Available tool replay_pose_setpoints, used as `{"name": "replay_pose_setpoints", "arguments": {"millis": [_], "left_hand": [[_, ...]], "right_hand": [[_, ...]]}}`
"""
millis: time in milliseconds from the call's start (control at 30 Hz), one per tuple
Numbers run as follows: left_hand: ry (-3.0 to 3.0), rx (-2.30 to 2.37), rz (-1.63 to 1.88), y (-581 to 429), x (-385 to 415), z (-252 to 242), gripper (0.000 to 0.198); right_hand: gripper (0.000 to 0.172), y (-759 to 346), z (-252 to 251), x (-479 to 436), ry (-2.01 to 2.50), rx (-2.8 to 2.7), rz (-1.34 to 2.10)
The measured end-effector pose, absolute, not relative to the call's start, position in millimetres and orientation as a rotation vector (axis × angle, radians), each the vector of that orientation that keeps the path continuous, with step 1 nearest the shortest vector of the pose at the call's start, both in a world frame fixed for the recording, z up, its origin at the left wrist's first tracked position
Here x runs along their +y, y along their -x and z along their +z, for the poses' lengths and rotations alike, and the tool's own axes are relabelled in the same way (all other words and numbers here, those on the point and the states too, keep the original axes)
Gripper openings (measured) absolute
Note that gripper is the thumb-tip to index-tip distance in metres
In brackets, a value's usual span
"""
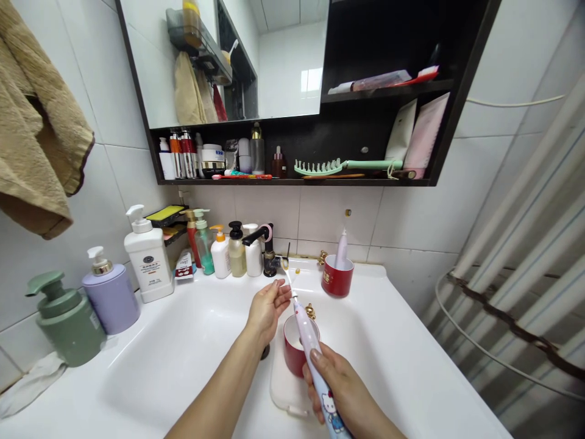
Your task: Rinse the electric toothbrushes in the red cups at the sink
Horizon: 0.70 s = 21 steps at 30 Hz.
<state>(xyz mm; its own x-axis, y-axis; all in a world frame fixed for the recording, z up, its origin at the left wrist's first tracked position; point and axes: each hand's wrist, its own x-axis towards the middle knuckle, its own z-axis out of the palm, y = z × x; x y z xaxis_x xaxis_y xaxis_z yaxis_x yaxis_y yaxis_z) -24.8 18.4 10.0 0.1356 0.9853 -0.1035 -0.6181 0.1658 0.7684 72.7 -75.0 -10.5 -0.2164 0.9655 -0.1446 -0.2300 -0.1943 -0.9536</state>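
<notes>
White sink; right hand holds electric toothbrush, long axis slanting forward-left; left hand, nearer brush head, loosely open, contact unclear.

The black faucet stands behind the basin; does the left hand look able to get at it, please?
Probably yes: the black faucet stands ahead of the left hand, with nothing visibly blocking, though the electric toothbrush is close.

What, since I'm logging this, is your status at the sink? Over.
Right hand: closed around electric toothbrush. Left hand: by its upper end, contact unclear. Red cup in sink, partly behind toothbrush.
</notes>
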Motion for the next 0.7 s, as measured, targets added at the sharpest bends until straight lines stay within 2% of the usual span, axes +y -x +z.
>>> {"name": "replay_pose_setpoints", "arguments": {"millis": [500, 700], "left_hand": [[-0.795, 0.755, 1.340, 26, 18, 11, 0.016], [-0.782, 0.760, 1.334, 21, 16, 8, 0.013]], "right_hand": [[0.031, -66, -17, -80, 1.057, -1.149, 1.529], [0.030, -68, -22, -76, 0.977, -1.121, 1.641]]}}
